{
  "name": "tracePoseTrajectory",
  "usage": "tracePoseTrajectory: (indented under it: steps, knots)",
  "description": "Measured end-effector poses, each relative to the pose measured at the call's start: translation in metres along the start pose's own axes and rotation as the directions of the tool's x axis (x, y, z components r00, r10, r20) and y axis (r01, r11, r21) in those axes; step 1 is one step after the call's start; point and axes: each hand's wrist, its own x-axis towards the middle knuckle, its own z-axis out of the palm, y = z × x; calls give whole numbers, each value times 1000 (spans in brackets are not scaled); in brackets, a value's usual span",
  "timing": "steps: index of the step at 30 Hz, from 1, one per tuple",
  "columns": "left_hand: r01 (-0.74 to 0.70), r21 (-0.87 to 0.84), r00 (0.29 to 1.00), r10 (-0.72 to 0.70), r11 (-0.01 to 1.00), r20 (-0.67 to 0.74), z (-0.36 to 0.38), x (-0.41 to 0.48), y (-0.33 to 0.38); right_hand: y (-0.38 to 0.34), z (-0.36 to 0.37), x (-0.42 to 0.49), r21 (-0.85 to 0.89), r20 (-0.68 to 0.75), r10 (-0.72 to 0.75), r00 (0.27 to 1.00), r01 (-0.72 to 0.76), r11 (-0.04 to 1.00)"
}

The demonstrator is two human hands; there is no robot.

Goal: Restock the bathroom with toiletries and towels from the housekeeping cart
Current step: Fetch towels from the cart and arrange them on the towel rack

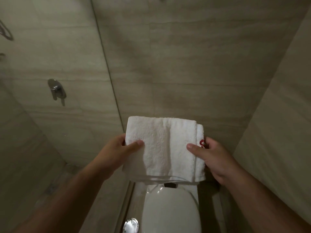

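In the head view, a person holds a folded white towel [161, 145] flat in front of them, between both hands. The left hand [117, 153] grips its left edge, thumb pressed on top and fingers hidden underneath. The right hand [213, 158] pinches the right edge the same way, beside a red embroidered mark [202, 143]. Both hands sit level and equally near, so neither leads.

The towel's width runs across from hand to hand, and its fold creases run away from the person toward the tiled wall [193, 73]. It lies directly over the back of the toilet [170, 207], its near edge above the rear of the closed lid. Whether it already touches anything beneath cannot be told. Setting it down would likely mean a straight lowering with both hands. The shower valve [56, 91] is well off to the left.
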Motion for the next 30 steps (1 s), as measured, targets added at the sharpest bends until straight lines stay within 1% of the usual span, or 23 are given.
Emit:
tracePoseTrajectory:
  steps: [3, 6, 10, 14, 17, 23, 28, 30]
  knots:
    - [-35, -7, 999, 35, 999, 0, -1, 10, 12, -14, -2, 12, -24, 13, -39, 999, 40, 999]
    - [-72, 11, 997, 72, 997, -29, -4, 23, 27, -32, -3, 25, -73, 22, -81, 996, 82, 994]
    - [-131, 32, 987, 134, 991, -90, -9, 45, 51, -67, -4, 43, -184, -10, -208, 978, 203, 962]
    - [-253, 33, 960, 255, 967, -118, -13, 71, 89, -110, -1, 65, -252, -34, -319, 947, 301, 920]
    - [-335, 47, 929, 338, 941, -149, -23, 89, 123, -146, 4, 80, -294, -34, -412, 911, 385, 875]
    - [-454, 39, 874, 453, 890, -177, -50, 111, 184, -213, 20, 103, -353, -37, -577, 816, 530, 771]
    - [-549, 39, 818, 546, 835, -183, -78, 123, 236, -270, 39, 110, -335, -18, -666, 746, 623, 707]
    - [-588, 27, 792, 582, 808, -186, -91, 124, 257, -294, 49, 109, -334, -14, -709, 705, 665, 668]
